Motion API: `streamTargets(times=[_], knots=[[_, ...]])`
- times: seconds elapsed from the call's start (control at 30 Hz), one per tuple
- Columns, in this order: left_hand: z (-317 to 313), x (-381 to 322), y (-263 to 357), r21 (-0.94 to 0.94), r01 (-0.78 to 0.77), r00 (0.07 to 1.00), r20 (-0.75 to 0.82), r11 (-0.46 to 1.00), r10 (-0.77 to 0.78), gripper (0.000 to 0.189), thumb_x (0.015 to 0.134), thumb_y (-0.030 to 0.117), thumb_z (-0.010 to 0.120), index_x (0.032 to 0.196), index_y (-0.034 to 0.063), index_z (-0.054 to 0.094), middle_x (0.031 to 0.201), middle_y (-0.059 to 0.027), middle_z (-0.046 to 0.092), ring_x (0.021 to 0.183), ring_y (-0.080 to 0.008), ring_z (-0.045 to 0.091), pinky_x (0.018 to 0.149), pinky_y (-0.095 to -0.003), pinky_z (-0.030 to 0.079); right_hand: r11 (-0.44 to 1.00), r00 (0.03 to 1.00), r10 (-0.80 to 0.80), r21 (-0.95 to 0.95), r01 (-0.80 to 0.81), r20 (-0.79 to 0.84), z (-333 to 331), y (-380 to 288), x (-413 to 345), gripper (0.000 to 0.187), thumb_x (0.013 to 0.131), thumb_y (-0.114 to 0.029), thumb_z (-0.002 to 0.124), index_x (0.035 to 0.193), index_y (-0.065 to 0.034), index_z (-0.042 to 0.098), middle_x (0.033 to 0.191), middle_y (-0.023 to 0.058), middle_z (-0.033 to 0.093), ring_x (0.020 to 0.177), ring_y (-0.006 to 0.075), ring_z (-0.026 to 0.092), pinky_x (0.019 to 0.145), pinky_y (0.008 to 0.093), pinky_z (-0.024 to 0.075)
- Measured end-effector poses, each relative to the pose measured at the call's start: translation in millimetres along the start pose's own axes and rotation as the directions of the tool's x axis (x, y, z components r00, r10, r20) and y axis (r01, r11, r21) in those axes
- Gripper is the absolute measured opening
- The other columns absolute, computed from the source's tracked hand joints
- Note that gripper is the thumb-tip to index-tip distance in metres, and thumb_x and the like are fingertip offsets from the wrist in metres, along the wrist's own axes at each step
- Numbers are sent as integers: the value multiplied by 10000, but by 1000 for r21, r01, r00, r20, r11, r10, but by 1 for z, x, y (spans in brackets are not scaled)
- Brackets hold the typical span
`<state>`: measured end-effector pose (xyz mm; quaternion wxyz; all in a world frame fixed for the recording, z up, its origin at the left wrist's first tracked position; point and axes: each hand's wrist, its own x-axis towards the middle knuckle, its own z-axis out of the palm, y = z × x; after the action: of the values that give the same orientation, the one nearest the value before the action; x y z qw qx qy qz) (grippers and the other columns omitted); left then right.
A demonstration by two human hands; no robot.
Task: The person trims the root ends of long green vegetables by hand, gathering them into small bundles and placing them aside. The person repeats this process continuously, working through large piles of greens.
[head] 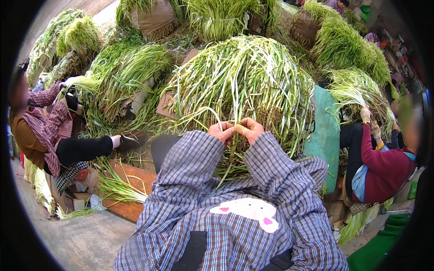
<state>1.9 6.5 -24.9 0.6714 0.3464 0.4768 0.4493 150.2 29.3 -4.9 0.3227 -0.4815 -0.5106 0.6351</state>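
In front of me rises a large heap of long, leafy green stalks [251, 71], pale at the stems, with brown, withered bits along its near side. At its near edge, my left hand [221, 132] and my right hand [251, 130] meet with fingertips pinched together. Both grip a thin leafy stalk [231, 158], whose lower end hangs down towards my lap. One pale stalk arches over to my left hand. A yellowish wrap covers the thumb of my right hand. What lies inside the fingertips is partly hidden.
A loose bunch of stalks [123, 189] lies on a brown board [125, 208] at lower left. A green sheet [320, 135] stands right of the heap. Seated people [47, 125] work at left and at right [379, 169]. Tied bundles [222, 22] stand behind.
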Motion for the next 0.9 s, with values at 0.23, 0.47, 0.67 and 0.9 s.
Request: streamTargets(times=[0.23,0.47,0.67,0.9], knots=[[-36,0,21,-418,-121,965,-264,900,7,139,878,143,489,818,28,538,621,-34,550,447,-76,485,344,-178,372,623,982,169,781,-38,-87,10,6,-13,129,813,-38,527,854,-160,522,538,62,455,413,185,412,314,274,269],[-40,1,19,-375,-166,970,107,912,220,129,881,169,487,880,42,506,790,-109,621,475,-86,510,401,-190,395,996,994,-65,-49,70,90,15,8,6,63,866,-77,485,919,-111,486,725,27,543,597,108,475,525,233,422],[-49,-7,31,-363,-142,914,308,921,263,99,893,131,446,899,43,490,810,-157,616,409,-99,437,412,-197,401,925,912,-375,-4,381,167,28,14,14,129,885,-45,448,1008,-67,482,885,6,526,791,94,483,710,223,412],[-48,-7,32,-173,-261,963,16,950,267,83,890,110,453,852,59,507,705,-111,609,370,-77,421,346,-182,362,611,838,-189,-606,509,513,21,-24,-26,114,865,-147,476,845,-39,508,637,32,435,609,140,473,548,265,433]])
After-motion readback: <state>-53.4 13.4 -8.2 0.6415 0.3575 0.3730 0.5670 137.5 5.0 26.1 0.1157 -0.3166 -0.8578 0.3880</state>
